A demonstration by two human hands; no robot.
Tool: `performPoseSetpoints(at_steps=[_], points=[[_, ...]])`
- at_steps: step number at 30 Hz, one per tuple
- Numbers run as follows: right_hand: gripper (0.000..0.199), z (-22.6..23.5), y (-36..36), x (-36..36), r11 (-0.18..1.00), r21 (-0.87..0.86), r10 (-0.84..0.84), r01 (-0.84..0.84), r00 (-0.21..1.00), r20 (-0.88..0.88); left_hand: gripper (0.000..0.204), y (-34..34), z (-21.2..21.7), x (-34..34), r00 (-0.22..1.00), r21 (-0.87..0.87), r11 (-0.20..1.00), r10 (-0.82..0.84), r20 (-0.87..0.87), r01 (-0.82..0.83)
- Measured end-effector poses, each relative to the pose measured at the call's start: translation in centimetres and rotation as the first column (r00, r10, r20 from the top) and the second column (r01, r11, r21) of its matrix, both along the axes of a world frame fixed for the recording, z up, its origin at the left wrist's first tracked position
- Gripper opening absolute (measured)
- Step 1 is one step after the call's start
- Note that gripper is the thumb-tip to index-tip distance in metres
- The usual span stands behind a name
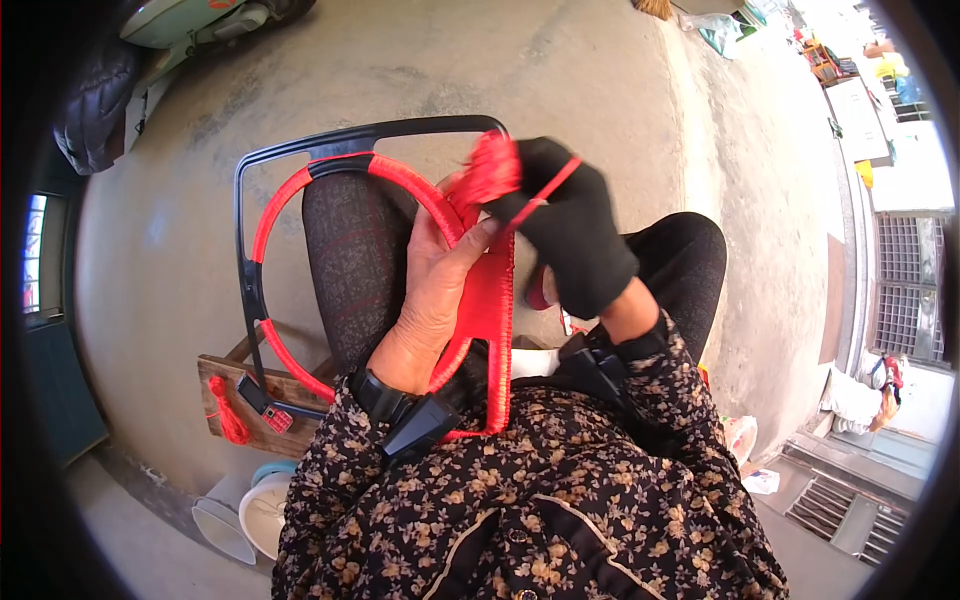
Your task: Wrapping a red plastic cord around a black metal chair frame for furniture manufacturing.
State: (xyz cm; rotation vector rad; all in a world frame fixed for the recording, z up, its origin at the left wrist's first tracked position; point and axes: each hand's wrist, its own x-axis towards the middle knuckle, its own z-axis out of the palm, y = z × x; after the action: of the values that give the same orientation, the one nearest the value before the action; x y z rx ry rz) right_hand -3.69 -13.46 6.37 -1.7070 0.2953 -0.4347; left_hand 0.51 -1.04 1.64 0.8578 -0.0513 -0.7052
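Observation:
A black frame with rounded corners rests on my lap, holding a large ring wrapped partly in red cord. At its right side is a flat woven red panel. My left hand, bare, is closed on the ring and the panel's upper edge, thumb on top, fingers mostly hidden behind. Beside it, my right hand in a black glove is closed on a bundle of red cord at the frame's upper right corner. A strand crosses the glove's back. Motion blurs the bundle and glove.
At my left, a wooden stool bears a coil of red cord and a small red-and-black phone. Pale buckets stand below it. A scooter is at the far left, and a wall with grilles at right.

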Motion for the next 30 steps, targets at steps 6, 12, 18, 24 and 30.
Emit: performPoseSetpoints(at_steps=[6, 12, 18, 24, 30], points=[[0.051, 1.3, -1.6, -3.2, 0.972, 0.207, 0.132, -0.108, 0.985, -0.107, 0.03, 1.1, -0.9, 0.7, 0.966, 0.041, 0.968, -0.242, -0.094, 0.247], [0.051, 1.4, -3.4, -3.8, 0.957, -0.092, 0.262, -0.276, 0.954, -0.145, 0.026, 1.1, -0.6, 0.7, 0.944, 0.05, 0.952, -0.293, -0.151, 0.303], [0.047, 3.8, -5.6, -5.6, 0.85, -0.293, 0.314, -0.439, 0.867, -0.387, 0.025, 0.5, -1.2, -0.1, 0.949, 0.008, 0.956, -0.289, -0.129, 0.292], [0.038, 3.6, -10.0, -9.3, 0.863, -0.444, 0.005, -0.242, 0.882, -0.471, 0.013, 0.6, -1.4, 0.4, 0.936, 0.064, 0.946, -0.303, -0.18, 0.319], [0.038, -5.1, -10.1, -15.1, 0.564, -0.773, -0.503, 0.291, 0.863, -0.042, 0.018, 0.4, -1.6, 0.3, 0.969, 0.111, 0.965, -0.226, -0.098, 0.236]])
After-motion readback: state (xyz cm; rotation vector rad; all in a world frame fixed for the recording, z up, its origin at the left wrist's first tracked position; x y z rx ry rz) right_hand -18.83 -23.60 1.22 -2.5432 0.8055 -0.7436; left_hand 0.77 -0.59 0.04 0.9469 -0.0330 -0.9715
